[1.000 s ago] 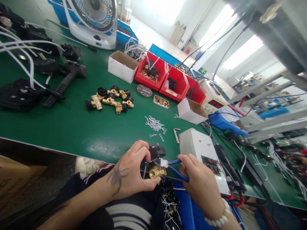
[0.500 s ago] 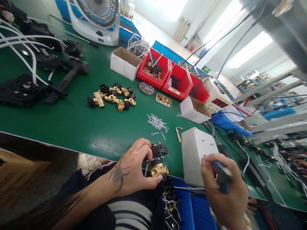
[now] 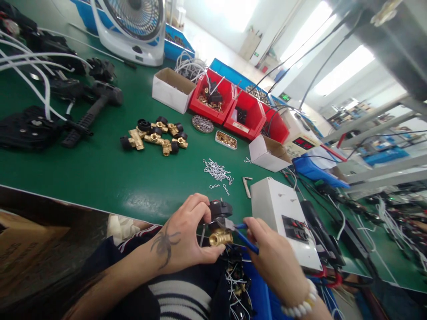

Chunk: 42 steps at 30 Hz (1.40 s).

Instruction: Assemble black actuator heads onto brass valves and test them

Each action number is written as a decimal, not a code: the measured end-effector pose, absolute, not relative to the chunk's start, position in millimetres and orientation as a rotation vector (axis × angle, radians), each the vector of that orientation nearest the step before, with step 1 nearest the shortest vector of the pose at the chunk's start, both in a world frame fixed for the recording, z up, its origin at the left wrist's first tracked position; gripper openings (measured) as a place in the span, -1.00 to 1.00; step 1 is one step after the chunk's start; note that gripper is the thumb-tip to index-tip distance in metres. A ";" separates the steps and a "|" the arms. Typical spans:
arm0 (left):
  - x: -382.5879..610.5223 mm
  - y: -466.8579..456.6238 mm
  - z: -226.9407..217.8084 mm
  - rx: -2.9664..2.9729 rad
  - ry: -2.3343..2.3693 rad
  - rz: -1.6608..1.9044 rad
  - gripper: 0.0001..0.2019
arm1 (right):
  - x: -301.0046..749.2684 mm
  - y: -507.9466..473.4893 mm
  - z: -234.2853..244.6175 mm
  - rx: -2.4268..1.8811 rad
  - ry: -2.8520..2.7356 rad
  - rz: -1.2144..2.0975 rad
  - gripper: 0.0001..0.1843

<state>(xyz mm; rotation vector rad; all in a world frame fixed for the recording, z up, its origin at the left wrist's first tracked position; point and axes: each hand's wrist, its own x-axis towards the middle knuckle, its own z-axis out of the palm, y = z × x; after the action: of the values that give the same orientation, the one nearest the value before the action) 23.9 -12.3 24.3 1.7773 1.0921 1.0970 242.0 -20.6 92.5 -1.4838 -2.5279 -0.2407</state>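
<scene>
My left hand (image 3: 182, 238) grips a brass valve with a black cap (image 3: 218, 222) just off the near edge of the green table (image 3: 110, 173). My right hand (image 3: 275, 262) is closed on blue-handled pliers (image 3: 238, 231), whose jaws touch the valve between cap and brass body. A pile of small metal clips (image 3: 216, 171) lies on the table just beyond the hands.
A group of brass valves (image 3: 155, 135) lies mid-table. A white box with red switches (image 3: 283, 218) sits right of my hands. Red bins (image 3: 230, 109), cardboard boxes (image 3: 171, 91), a fan (image 3: 130, 26) and black spray guns with white hoses (image 3: 63, 102) stand farther back. A blue bin (image 3: 260, 289) is below.
My right hand swung out to the right over the white box with the pliers, then came back, and the jaws are on the valve again. My left hand stayed put.
</scene>
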 end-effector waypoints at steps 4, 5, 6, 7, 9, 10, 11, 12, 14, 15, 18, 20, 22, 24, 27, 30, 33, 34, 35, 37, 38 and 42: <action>24.2 -12.3 23.6 1.767 1.089 1.093 -0.64 | 241.0 -20.5 95.8 -1.500 -2.417 -0.219 -0.78; 24.3 -12.2 23.5 1.772 1.085 1.096 -0.64 | 241.1 -21.4 97.6 -1.491 -2.290 -0.221 -0.79; 24.4 -12.2 23.5 1.777 1.080 1.099 -0.63 | 240.9 -22.4 98.6 -1.478 -2.190 -0.218 -0.79; 24.3 -12.1 23.6 1.782 1.080 1.101 -0.64 | 240.6 -23.0 98.4 -1.469 -2.157 -0.214 -0.78; 24.0 -12.0 23.8 1.785 1.088 1.098 -0.64 | 239.4 -22.7 95.6 -1.475 -2.287 -0.200 -0.75; 23.7 -12.1 24.0 1.781 1.094 1.095 -0.64 | 239.0 -21.8 93.9 -1.483 -2.411 -0.186 -0.73; 23.5 -12.1 24.1 1.775 1.102 1.090 -0.64 | 238.8 -20.9 92.9 -1.491 -2.521 -0.184 -0.72; 23.2 -12.1 24.2 1.770 1.106 1.084 -0.64 | 239.0 -20.1 93.0 -1.498 -2.576 -0.192 -0.71; 23.0 -12.1 24.3 1.769 1.105 1.074 -0.63 | 240.5 -19.7 95.7 -1.500 -2.483 -0.210 -0.75; 23.1 -12.0 24.3 1.774 1.100 1.072 -0.63 | 241.4 -20.3 97.3 -1.494 -2.372 -0.216 -0.78; 24.0 -11.4 24.2 1.791 1.086 1.085 -0.63 | 241.9 -22.5 97.5 -1.457 -2.140 -0.217 -0.78; 24.8 -11.0 24.2 1.790 1.093 1.100 -0.64 | 239.8 -22.2 93.6 -1.485 -2.303 -0.205 -0.76; 25.3 -10.8 24.2 1.779 1.110 1.107 -0.64 | 237.8 -20.5 91.6 -1.522 -2.546 -0.180 -0.73; 25.3 -10.9 24.4 1.768 1.112 1.102 -0.64 | 237.5 -19.5 93.8 -1.541 -2.565 -0.182 -0.75; 25.0 -11.0 25.0 1.775 1.092 1.093 -0.64 | 240.0 -21.0 98.6 -1.518 -2.226 -0.216 -0.84; 24.9 -10.7 26.0 1.782 1.093 1.085 -0.64 | 241.3 -21.7 94.8 -1.527 -2.260 -0.195 -0.80; 25.4 -10.5 26.6 1.777 1.109 1.079 -0.65 | 240.0 -18.7 90.9 -1.564 -2.610 -0.138 -0.75; 25.6 -10.5 26.5 1.774 1.112 1.079 -0.65 | 239.7 -17.7 91.8 -1.557 -2.626 -0.160 -0.75; 25.8 -10.5 26.2 1.772 1.110 1.082 -0.65 | 239.5 -17.0 93.8 -1.540 -2.576 -0.191 -0.77; 26.3 -10.5 25.3 1.769 1.095 1.092 -0.64 | 239.8 -17.2 98.2 -1.507 -2.366 -0.253 -0.83; 26.5 -10.5 24.8 1.767 1.088 1.102 -0.64 | 240.0 -17.8 99.3 -1.491 -2.269 -0.267 -0.84; 26.2 -11.0 23.8 1.779 1.092 1.116 -0.63 | 239.6 -19.6 94.2 -1.526 -2.464 -0.232 -0.76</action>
<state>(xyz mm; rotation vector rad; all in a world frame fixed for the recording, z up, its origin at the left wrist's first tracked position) 26.2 -11.0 23.8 1.7794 1.0924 1.1161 239.6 -19.6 94.2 -1.5257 -2.4645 -0.2323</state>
